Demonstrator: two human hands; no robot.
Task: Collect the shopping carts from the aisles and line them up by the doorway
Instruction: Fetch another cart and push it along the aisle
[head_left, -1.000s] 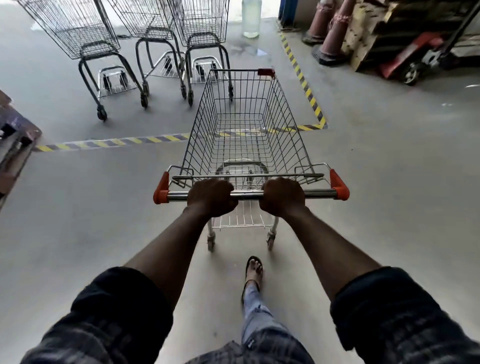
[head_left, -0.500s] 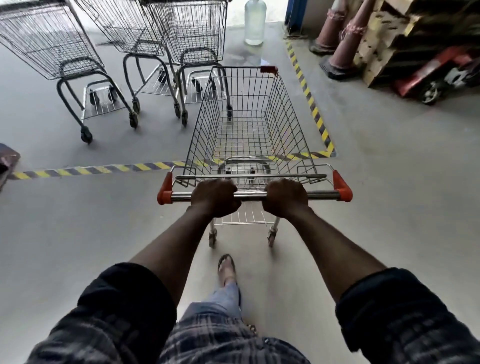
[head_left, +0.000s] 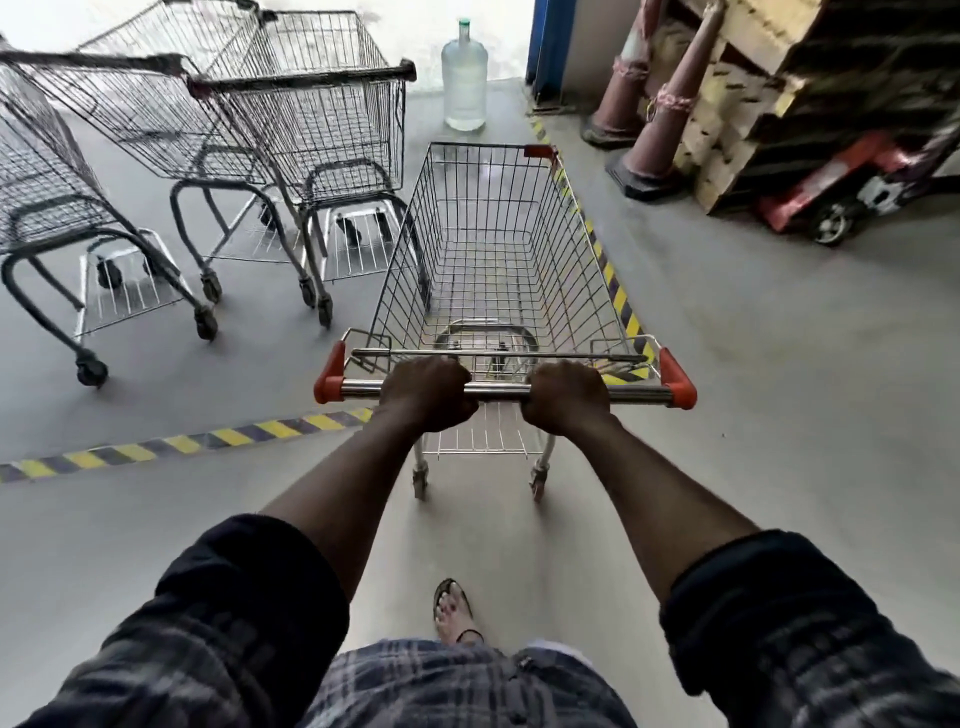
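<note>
Cart now crosses the striped floor tape toward parked carts

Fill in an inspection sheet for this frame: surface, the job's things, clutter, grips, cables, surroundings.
Surface: grey concrete floor, with yellow-black hazard tape marking a bay.
Job's things: empty silver cart, its front past the tape and inside the bay; three dark parked carts side by side to its left.
Clutter: water bottle standing ahead of the cart; two traffic cones, stacked pallets and a red pallet jack on the right.
Grips: left grip and right grip, both wrapped round the cart's handle bar.
Cables: nothing seen.
Surroundings: bright opening at the top, blue door frame beside it.
</note>
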